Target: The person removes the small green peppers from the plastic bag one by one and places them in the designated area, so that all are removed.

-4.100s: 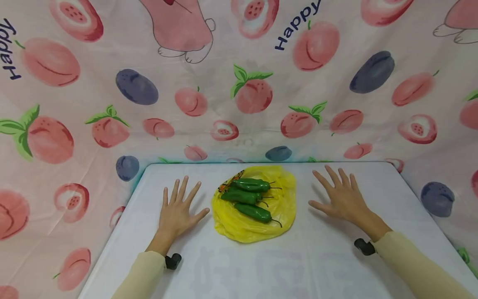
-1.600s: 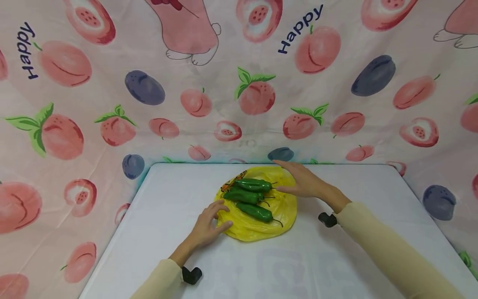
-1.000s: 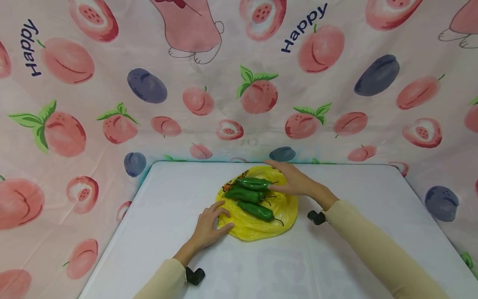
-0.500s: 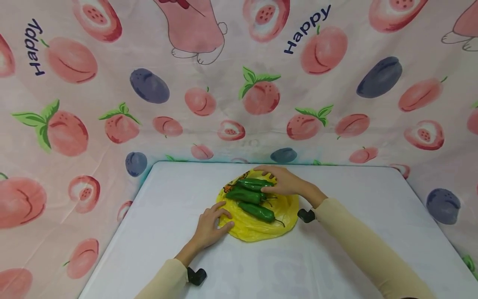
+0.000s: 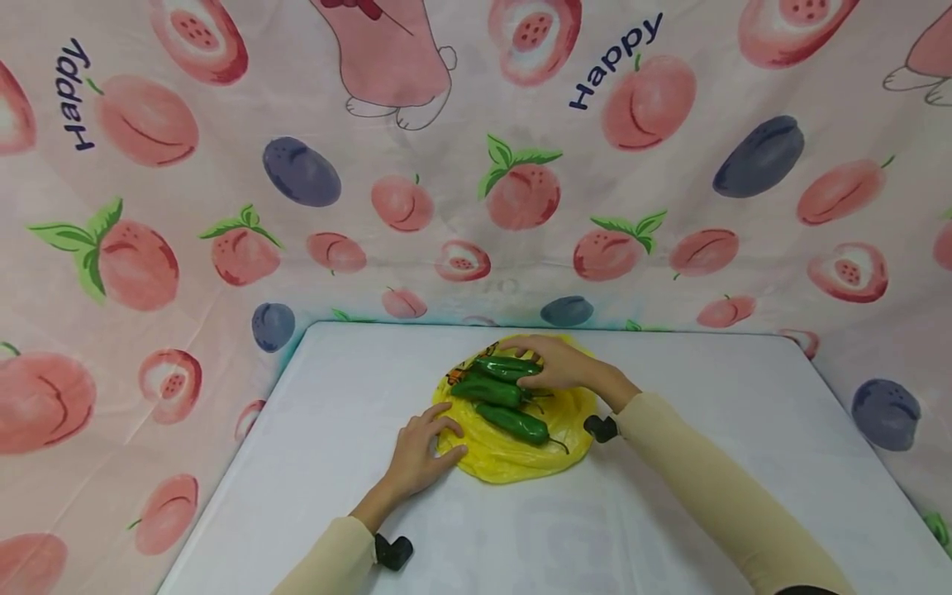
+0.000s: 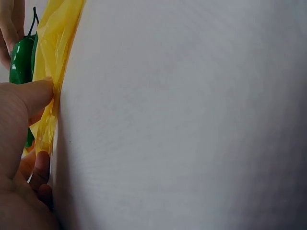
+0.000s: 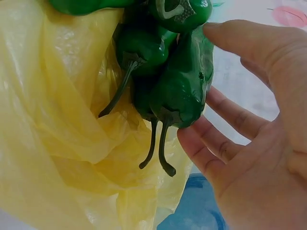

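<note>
Several glossy green peppers lie on a crumpled yellow plastic bag [image 5: 513, 468]: a far pepper [image 5: 500, 368], a middle one [image 5: 485, 387] and a near one [image 5: 513, 423]. My right hand [image 5: 561, 365] reaches over the far pepper's stem end. In the right wrist view its thumb touches one pepper's top and its fingers curve round the outer side of a pepper [image 7: 182, 86]; stems hang free. My left hand [image 5: 413, 454] rests at the bag's left edge, fingers loosely bent and spread. In the left wrist view its thumb [image 6: 33, 96] touches the yellow plastic; some fingertips are hidden.
A white-covered table [image 5: 632, 512] extends around the bag. Behind and beside it hangs a fruit-print cloth [image 5: 461, 165]. An orange and black patterned patch [image 5: 455, 375] lies at the bag's upper left. A small black device sits at each wrist.
Both hands have come in from the table's sides, the left to the bag's edge, the right over the far pepper. Lately the right hand has moved left and closed round it; peppers look unmoved.
</note>
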Available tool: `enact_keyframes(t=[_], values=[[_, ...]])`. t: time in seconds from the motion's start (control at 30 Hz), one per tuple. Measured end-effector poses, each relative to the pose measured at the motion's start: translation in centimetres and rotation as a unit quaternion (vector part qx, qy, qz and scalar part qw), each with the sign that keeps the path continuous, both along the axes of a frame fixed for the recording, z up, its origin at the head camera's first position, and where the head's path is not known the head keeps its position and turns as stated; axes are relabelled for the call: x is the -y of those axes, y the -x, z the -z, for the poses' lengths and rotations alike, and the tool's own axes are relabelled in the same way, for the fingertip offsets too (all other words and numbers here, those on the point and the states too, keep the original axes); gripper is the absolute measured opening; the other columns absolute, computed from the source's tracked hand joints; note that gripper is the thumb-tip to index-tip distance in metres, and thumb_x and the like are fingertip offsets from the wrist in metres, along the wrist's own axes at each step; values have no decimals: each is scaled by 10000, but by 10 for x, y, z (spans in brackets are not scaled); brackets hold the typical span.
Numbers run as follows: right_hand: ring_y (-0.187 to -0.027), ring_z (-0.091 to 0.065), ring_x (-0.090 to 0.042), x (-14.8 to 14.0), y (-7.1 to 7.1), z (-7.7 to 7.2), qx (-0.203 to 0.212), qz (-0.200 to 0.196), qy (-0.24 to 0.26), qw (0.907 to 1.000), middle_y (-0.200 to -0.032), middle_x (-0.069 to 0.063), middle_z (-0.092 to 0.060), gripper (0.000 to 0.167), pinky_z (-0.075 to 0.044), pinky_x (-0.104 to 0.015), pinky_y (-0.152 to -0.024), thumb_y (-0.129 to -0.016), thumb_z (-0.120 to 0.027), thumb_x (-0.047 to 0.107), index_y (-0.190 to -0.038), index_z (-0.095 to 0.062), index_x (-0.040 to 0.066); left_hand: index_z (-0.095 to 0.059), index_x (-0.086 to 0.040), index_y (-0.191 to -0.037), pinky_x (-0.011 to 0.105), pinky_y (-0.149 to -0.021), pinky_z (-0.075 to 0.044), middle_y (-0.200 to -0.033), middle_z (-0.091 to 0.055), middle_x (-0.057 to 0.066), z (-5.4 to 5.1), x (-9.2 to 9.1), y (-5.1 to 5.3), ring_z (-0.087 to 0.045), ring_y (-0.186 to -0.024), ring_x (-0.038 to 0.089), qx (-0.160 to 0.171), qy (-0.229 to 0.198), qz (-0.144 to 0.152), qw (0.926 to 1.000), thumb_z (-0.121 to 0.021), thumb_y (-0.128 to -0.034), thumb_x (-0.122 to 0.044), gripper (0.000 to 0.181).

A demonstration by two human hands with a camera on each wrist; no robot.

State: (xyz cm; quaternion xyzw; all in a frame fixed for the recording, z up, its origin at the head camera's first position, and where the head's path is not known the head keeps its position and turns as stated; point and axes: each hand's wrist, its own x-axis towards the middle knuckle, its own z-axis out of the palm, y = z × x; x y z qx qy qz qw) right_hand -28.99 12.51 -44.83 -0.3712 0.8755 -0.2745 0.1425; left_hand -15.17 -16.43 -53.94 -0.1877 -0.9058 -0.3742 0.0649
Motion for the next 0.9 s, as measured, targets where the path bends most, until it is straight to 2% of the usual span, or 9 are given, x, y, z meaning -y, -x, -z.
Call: enact_keyframes(t=[0.23,0.47,0.67,0.9], values=[[-1286,-564,-289,6,1,-2,149,14,-230,9996,-1414,-87,-588,598,-471,-529,-1047,-953,-746,142,-1500,-515,208,-702,-200,-1034,615,-962,-360,-1494,-533,152,0,0,0,-522,-1259,427,84,3,-5,10000,-776,-910,-249,152],[-1327,-537,-308,11,1,-2,152,-33,-413,9990,-1456,-88,-575,544,-438,-524,-1089,-952,-731,89,-1463,-566,175,-698,-226,-1034,624,-1003,-342,-1507,-526,114,2,0,0,-509,-1278,408,269,28,-112,9996,-776,-914,-272,150],[-1367,-505,-308,12,2,-1,139,7,-571,9983,-1494,-78,-548,512,-417,-521,-1110,-955,-733,93,-1438,-596,189,-700,-222,-1036,611,-993,-343,-1505,-527,118,1,0,-1,-512,-1267,405,282,0,-113,9995,-782,-912,-259,153],[-1362,-509,-325,13,2,-4,64,-62,-554,9984,-1484,-102,-554,507,-406,-534,-1115,-953,-731,82,-1436,-596,159,-696,-228,-1023,578,-959,-355,-1492,-537,122,-1,-1,1,-526,-1242,391,239,37,-119,9996,-784,-910,-251,145]])
